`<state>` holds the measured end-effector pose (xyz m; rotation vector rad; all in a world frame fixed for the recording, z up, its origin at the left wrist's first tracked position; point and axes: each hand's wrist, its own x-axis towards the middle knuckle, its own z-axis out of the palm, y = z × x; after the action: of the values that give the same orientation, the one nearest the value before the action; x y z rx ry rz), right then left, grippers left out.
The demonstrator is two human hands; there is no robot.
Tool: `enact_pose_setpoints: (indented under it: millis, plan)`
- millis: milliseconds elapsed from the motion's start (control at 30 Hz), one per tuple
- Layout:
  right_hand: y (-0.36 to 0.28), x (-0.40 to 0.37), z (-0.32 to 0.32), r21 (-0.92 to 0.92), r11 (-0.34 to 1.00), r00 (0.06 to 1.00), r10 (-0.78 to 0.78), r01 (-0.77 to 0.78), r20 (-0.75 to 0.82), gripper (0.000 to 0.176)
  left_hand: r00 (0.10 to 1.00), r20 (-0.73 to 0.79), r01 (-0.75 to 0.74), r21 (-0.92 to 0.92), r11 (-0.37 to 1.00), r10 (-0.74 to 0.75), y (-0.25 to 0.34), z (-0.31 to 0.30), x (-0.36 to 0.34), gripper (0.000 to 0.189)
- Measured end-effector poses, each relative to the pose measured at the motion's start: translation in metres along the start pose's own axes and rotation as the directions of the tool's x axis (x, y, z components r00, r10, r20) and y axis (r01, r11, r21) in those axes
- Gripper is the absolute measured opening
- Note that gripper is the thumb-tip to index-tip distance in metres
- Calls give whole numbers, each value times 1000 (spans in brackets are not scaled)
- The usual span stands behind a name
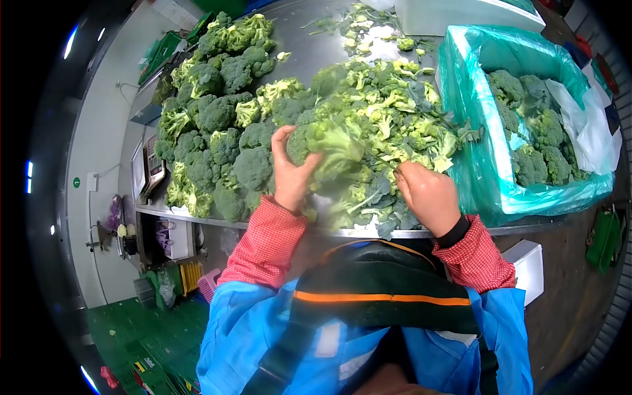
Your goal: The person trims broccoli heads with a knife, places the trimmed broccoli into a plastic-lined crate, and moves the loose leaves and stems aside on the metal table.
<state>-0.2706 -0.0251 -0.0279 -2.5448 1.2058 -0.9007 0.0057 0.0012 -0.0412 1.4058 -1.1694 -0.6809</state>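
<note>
My left hand [289, 170] grips a broccoli head [337, 141] above the table, its pale cut stems turned to the right and blurred by motion. My right hand [431, 194] is closed in a fist to the right of that head, over the trimmings. Whatever it holds is too hidden to name. Beneath and behind the hands lies a heap of broccoli trimmings [388, 118], made up of leaves and pale stem pieces. Close on the left of my left hand is a large pile of whole broccoli heads [217, 113].
At the right stands a box lined with green plastic [471, 131], with several broccoli heads [545, 131] inside. A scale [155, 161] sits beyond the pile at the left. The metal table's [303, 33] front edge runs just before my body. Green crates [148, 329] are on the floor.
</note>
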Motion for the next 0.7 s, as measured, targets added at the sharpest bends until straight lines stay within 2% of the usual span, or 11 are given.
enact_pose_setpoints:
  millis: [100,167,233,267,300,333,400,500,567,600,700]
  plan:
    - [13,-1,16,-90,994,998,63,-62,14,12,996,-33,-81,-6,997,81,-1,3,1,59]
    - [44,-11,27,-203,958,971,225,-205,83,9,993,-83,-89,-53,995,85,1,2,1,59]
    - [46,-9,12,-86,944,942,324,-317,85,10,994,-69,-93,-40,995,90,9,-5,5,62]
    - [41,-10,10,4,934,929,354,-356,105,9,991,-58,-115,115,987,123,12,-8,9,62]
    - [29,-10,10,31,962,960,268,-271,80,8,990,-32,-126,269,955,139,13,-10,9,62]
    - [21,-6,9,51,983,984,176,-177,38,8,996,-25,-81,152,985,85,9,-10,10,61]
    - [8,4,7,19,1000,1000,14,-14,12,12,997,-18,-70,197,978,75,4,-9,15,62]
    - [-5,10,3,-109,990,994,-81,88,68,17,999,-19,-30,245,969,36,8,-8,17,66]
    - [-4,14,2,-198,973,990,-103,121,97,13,999,23,-31,312,950,25,11,-9,18,64]
    - [-3,15,4,-250,960,989,-105,128,105,11,1000,27,-3,272,962,-4,12,-8,18,63]
    - [2,21,10,-354,921,987,-152,164,60,6,993,98,13,427,904,-60,26,-11,18,65]
